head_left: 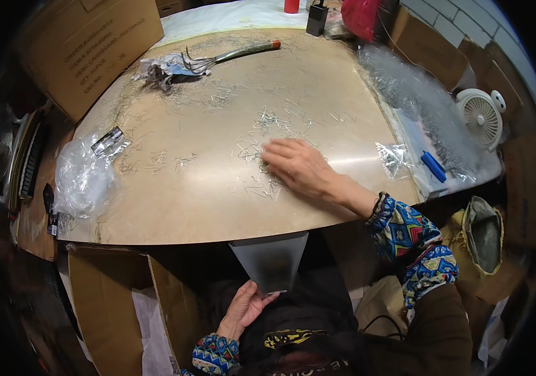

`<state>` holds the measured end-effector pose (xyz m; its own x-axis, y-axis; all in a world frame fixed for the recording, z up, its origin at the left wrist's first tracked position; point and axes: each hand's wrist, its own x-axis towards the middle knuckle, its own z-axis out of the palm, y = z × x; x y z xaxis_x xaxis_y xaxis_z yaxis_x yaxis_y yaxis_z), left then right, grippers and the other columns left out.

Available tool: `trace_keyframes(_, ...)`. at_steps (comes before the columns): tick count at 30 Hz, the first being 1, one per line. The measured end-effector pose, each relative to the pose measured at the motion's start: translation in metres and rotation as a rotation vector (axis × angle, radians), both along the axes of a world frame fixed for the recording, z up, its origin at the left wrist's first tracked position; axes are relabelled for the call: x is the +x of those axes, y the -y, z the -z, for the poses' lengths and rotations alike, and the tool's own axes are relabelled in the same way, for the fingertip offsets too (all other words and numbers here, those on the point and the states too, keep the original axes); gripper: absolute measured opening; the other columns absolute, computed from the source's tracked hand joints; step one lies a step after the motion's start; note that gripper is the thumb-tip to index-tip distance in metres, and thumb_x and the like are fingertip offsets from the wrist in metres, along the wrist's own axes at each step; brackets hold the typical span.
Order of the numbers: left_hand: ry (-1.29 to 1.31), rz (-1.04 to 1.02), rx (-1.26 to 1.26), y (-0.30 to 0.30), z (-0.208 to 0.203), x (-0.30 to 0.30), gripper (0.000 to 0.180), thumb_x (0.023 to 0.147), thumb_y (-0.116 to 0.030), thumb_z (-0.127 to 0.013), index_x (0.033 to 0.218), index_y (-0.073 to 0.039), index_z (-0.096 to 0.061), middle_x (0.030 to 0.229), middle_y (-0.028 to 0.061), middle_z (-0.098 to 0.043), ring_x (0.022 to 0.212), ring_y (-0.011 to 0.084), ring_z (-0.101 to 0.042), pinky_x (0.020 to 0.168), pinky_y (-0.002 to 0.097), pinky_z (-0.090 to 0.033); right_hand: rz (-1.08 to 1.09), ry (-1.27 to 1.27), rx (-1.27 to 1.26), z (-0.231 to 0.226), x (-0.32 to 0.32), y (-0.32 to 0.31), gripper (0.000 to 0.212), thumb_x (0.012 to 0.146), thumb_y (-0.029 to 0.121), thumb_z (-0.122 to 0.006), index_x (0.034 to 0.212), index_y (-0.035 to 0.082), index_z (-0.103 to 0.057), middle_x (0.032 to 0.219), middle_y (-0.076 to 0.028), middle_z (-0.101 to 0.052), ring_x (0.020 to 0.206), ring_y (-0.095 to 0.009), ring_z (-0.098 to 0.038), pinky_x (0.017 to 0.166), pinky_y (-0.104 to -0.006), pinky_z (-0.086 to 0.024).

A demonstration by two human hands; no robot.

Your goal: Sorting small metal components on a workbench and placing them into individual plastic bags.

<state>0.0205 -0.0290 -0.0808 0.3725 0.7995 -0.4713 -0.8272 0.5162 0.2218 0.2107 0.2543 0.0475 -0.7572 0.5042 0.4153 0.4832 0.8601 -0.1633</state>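
Silvery wire clips (262, 147), thin bent bits, lie scattered over most of the tan bench (174, 207). Head view: right hand (296, 166) lies flat, fingers spread, palm down on a patch of clips near the front edge. Left hand (243, 307) below the edge grips a clear plastic bag (271, 263), mouth held up to the rim. Judging by the spread, most clips aren't gathered yet; bag looks nearly empty, tho its contents are hard to make out. Left fingers partly hidden behind bag. Clip count and shape too fine to tell.
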Motion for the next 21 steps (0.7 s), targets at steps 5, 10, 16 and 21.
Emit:
trace_keyframes(5,-0.002,0.023,0.004,0.006,0.008,0.003,0.039,0.094,-0.028,-0.06,0.124,-0.003,-0.054,0.126,0.0162,-0.059,0.119,0.029,-0.056,0.103,0.0533,-0.044,0.233,-0.552,-0.667,-0.004,0.019,0.01,0.027,0.095,0.017,-0.059,0.116,0.0,-0.065,0.11,-0.016,-0.069,0.098,-0.024,-0.068,0.085,-0.0323,-0.053)
trace_keyframes(10,0.258,0.097,-0.011,0.004,0.004,0.007,0.047,0.096,-0.028,-0.058,0.134,-0.004,-0.046,0.137,0.0215,-0.048,0.133,0.0401,-0.04,0.1,0.0593,-0.044,0.109,-0.194,-0.271,0.005,0.009,0.0,0.043,0.098,0.036,-0.051,0.132,0.009,-0.055,0.14,-0.02,-0.048,0.138,-0.036,-0.033,0.114,-0.0441,-0.026)
trace_keyframes(16,0.171,0.167,0.121,0.004,-0.004,0.006,0.055,0.094,-0.025,-0.061,0.141,-0.005,-0.038,0.144,0.0214,-0.04,0.139,0.0456,-0.027,0.098,0.0595,-0.046,-0.079,-0.008,0.015,0.004,-0.04,0.019,0.039,0.096,0.033,-0.055,0.125,0.006,-0.06,0.133,-0.019,-0.053,0.135,-0.037,-0.037,0.112,-0.0424,-0.031)
trace_keyframes(21,0.149,0.207,0.142,0.001,0.001,0.008,0.056,0.095,-0.021,-0.059,0.143,-0.006,-0.033,0.146,0.0216,-0.036,0.139,0.045,-0.027,0.098,0.0599,-0.046,0.169,-0.431,-0.526,0.003,0.011,0.01,0.028,0.094,0.02,-0.057,0.114,0.002,-0.066,0.115,-0.02,-0.064,0.121,-0.034,-0.053,0.1,-0.0378,-0.043)
